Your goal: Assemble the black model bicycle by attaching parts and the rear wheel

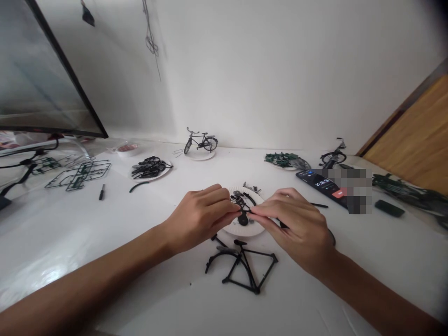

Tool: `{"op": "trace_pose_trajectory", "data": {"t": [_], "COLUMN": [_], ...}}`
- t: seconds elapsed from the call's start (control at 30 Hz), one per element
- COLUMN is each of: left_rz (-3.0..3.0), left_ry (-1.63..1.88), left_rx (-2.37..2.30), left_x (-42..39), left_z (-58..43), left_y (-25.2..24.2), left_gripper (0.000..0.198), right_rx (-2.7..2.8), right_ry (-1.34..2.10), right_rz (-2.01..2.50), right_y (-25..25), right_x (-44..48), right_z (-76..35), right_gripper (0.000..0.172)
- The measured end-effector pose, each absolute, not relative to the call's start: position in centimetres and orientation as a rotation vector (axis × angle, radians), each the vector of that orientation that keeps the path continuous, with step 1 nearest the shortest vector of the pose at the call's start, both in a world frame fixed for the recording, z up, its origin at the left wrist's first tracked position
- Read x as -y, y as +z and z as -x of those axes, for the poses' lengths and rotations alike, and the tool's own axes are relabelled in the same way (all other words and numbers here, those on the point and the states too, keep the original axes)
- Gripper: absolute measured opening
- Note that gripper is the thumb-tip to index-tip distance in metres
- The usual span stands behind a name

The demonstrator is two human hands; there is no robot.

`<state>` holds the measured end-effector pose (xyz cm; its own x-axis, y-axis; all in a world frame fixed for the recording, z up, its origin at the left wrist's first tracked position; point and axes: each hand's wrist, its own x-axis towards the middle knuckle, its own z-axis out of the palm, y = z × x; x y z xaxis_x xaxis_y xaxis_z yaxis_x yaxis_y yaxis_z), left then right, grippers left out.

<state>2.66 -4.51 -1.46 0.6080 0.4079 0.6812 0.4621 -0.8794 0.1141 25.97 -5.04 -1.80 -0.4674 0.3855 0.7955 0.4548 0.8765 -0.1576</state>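
Observation:
My left hand (pixel 199 217) and my right hand (pixel 294 228) meet above a white paper plate (pixel 245 229), pinching a small black model part (pixel 245 211) between their fingertips. Other small black and grey bicycle pieces (pixel 240 200) lie on the plate, partly hidden by my fingers. Just below my hands, a black model bicycle frame (pixel 245 270) with a saddle and a curved fender rests on its side on the white table (pixel 105 242). My right hand also partly covers a dark piece near its lower edge.
Finished miniature bicycles (pixel 200 142) stand at the back. Plates hold black parts (pixel 150 169) and green parts (pixel 285 161). Green sprues (pixel 79 175), a small screwdriver (pixel 101 191), a phone showing a timer (pixel 320 186) and a dark green block (pixel 389 208) lie around. A monitor (pixel 52 70) stands at left.

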Motion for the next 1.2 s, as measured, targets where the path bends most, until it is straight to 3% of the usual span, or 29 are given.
{"op": "trace_pose_trajectory", "data": {"t": [0.3,0.7,1.2], "left_rz": [2.674,2.500,2.479], "left_ry": [-1.047,-0.848,-0.828], "left_rx": [0.731,0.584,0.572], "left_x": [4.5,4.9,4.7], "left_z": [-2.6,-2.5,-2.3], "left_y": [-1.3,-0.6,-0.4], "left_gripper": [0.007,0.012,0.011], "right_rx": [2.160,1.892,1.975], "right_ry": [-0.030,0.936,0.977], "right_rz": [0.723,1.323,1.075], "right_y": [-1.8,-0.5,-1.1], "right_x": [5.2,5.3,4.9], "right_z": [-25.7,-25.4,-26.0], "right_gripper": [0.012,0.013,0.017]}}
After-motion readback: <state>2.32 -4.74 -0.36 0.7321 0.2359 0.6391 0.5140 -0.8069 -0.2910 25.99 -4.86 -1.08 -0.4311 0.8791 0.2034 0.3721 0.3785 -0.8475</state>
